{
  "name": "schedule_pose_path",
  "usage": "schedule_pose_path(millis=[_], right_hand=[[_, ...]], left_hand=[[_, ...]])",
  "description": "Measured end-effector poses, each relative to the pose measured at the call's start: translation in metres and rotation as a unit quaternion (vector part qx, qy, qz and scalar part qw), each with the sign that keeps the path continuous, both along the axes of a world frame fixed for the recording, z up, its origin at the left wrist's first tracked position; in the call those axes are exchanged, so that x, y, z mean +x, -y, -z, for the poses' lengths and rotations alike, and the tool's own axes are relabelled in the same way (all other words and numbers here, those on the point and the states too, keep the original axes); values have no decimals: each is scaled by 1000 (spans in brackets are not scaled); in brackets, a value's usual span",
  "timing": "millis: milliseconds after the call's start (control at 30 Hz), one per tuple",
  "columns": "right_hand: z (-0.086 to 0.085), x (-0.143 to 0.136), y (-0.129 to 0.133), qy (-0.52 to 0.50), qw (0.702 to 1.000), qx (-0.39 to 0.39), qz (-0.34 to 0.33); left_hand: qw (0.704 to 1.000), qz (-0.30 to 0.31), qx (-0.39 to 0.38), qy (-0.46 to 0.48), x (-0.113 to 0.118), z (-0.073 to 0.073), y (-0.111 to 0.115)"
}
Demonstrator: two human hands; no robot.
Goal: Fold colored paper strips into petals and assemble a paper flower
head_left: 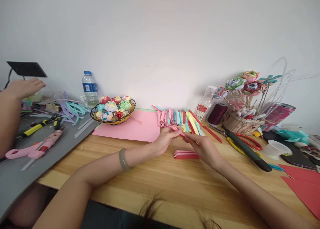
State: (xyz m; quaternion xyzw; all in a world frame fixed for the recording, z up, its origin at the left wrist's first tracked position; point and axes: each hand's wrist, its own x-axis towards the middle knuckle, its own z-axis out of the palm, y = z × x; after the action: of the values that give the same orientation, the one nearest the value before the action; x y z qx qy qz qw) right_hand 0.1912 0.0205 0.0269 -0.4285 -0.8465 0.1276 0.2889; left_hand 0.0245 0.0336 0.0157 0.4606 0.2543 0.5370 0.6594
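Note:
My left hand (165, 140), with a bangle on the wrist, pinches one end of a folded pink paper strip (178, 131). The strip's other end is between the fingers of my right hand (203, 149). Just below both hands a small stack of folded pink and red strips (185, 154) lies on the wooden table (155, 182). Behind them stands a row of folded strips (170, 118) in pink, blue, red and yellow. One red strip (212, 134) lies apart to the right.
Pink sheets (127, 130) and a basket of paper flowers (113, 122) are at left. Another person's hand (25, 88) hovers over a grey mat with a pink glue gun (41, 147). Large cutters (247, 149), a spool (276, 149) and red paper (303, 189) lie right.

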Motion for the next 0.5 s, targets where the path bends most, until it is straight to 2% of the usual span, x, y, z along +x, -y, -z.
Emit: schedule_pose_path(millis=[133,233,300,400,500], right_hand=[[3,15,-8,98,994,52,0],[4,19,-7,177,981,77,14],[5,20,-6,220,971,92,27],[6,20,-5,265,958,111,23],[7,21,-6,294,947,127,-17]], left_hand=[[985,-60,39,-158,-5,3,-6],[945,-90,120,-290,-10,8,-10],[896,-107,192,-385,-13,12,-11],[803,-124,301,-499,-18,16,-11],[734,-95,375,-559,-20,19,-10]])
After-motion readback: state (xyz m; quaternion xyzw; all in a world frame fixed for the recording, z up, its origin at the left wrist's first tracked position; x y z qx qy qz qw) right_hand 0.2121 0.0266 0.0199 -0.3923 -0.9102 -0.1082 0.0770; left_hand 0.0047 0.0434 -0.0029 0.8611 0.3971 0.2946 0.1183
